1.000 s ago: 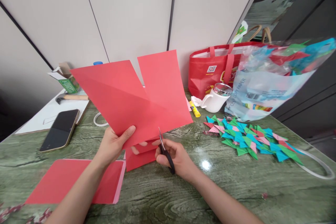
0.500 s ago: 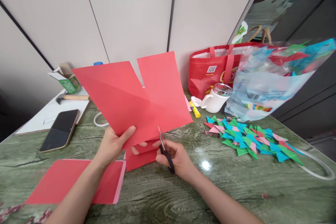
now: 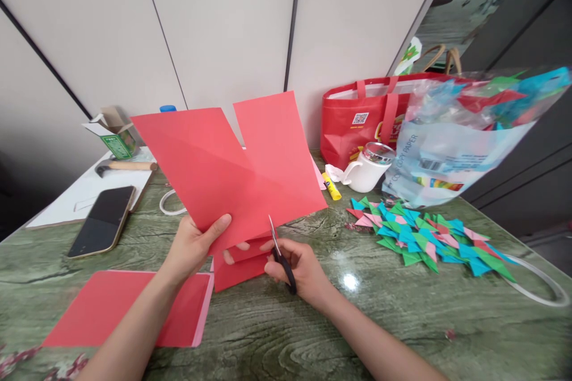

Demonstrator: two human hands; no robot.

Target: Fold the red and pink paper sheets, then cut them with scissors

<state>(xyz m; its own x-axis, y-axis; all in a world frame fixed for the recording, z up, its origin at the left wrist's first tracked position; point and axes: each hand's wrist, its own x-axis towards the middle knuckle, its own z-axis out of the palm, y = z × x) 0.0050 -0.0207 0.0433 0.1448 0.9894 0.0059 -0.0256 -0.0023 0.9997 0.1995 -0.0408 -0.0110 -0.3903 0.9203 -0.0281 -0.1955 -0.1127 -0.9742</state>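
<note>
My left hand [image 3: 194, 245] pinches the lower edge of a red paper sheet [image 3: 214, 169] held up above the green table [image 3: 402, 315]. The sheet is split from the top into two flaps. In my right hand [image 3: 301, 268] is a pair of black-handled scissors [image 3: 279, 255], fingers closed round the handles, blades pointing up at the sheet's lower edge. A smaller red piece [image 3: 236, 268] hangs below the sheet, between my hands.
A stack of red and pink sheets [image 3: 120, 309] lies at the front left. A phone [image 3: 103, 220], hammer [image 3: 123, 165] and small box [image 3: 114, 134] sit at the left. A mug [image 3: 369, 168], glue stick [image 3: 331, 186], red bag [image 3: 357, 119], plastic bag [image 3: 465, 137] and folded paper triangles [image 3: 429, 235] are on the right.
The red sheet's left flap has swung slightly to the right and the top edges sit a little lower. Both hands stay almost in place.
</note>
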